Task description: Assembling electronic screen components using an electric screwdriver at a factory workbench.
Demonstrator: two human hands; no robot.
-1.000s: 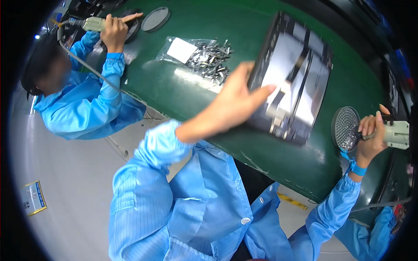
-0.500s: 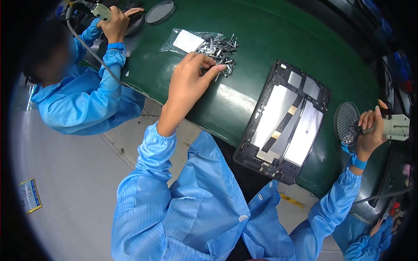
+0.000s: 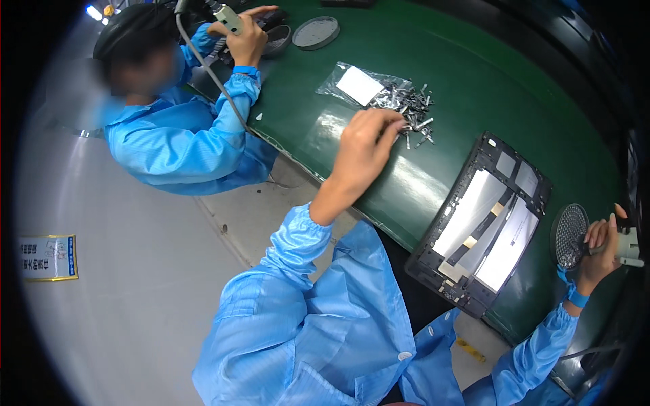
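My left hand reaches to the edge of a pile of small black and silver parts, thumb and fingers closed together. Whatever sits between the fingertips is too small to make out. At the right, my right hand is closed round a pale electric screwdriver, its tip end at a round dimpled screw tray. Between the hands lies an opened tablet, inside facing up, with silver battery panels and a dark flat cable across them.
A clear plastic bag with a white label lies beside the pile. At the left, a co-worker in blue holds another screwdriver near a round grey dish. The green table's front edge runs diagonally.
The whole view has swung left, so everything appears farther right and lower. My left hand stays at the parts pile, and my right hand keeps the screwdriver by the screw tray.
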